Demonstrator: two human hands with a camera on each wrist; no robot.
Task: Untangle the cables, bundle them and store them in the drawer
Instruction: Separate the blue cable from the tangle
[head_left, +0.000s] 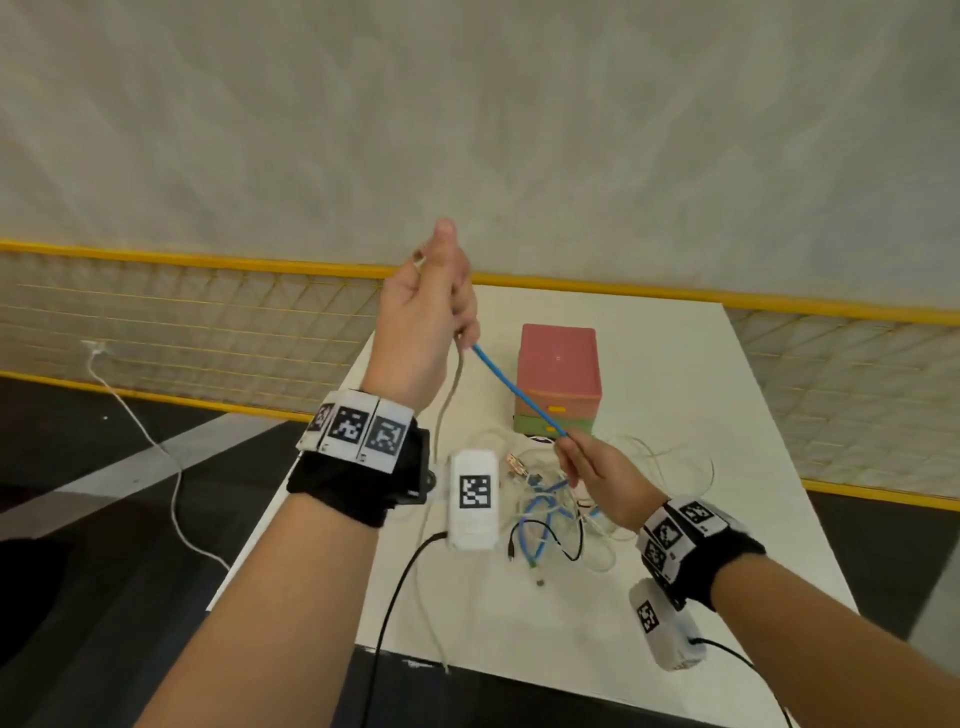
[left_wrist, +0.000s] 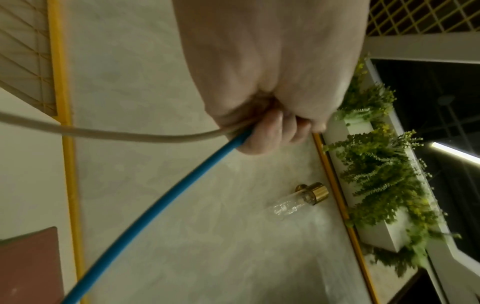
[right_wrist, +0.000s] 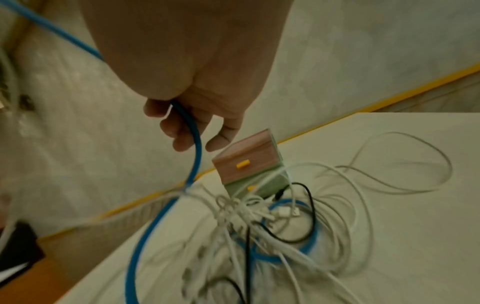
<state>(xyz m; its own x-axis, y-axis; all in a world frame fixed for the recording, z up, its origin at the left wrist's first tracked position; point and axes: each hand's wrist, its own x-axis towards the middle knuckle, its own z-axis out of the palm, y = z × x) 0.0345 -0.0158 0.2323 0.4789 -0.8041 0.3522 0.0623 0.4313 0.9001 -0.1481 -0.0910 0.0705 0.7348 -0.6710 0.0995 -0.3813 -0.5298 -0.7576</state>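
My left hand (head_left: 431, 306) is raised above the table, its fingers curled round a blue cable (head_left: 514, 387) and a grey cable (head_left: 451, 387); the left wrist view shows both cables (left_wrist: 166, 179) leaving the fist. The blue cable runs taut down to my right hand (head_left: 597, 470), which grips it loosely just above the tangle (head_left: 561, 509). In the right wrist view the blue cable (right_wrist: 192, 148) passes through the curled fingers down into the tangled heap of white, black and blue cables (right_wrist: 272, 218). Behind the heap stands a small drawer box (head_left: 558, 379), pink over green, with both yellow-handled drawers closed.
The white table (head_left: 727, 467) holds the tangle near its middle, with thin white loops (head_left: 675, 467) spreading right. A yellow-framed mesh fence (head_left: 156, 312) runs behind. A white cord (head_left: 156, 452) trails over the dark floor on the left. Black wires hang from both wrist cameras.
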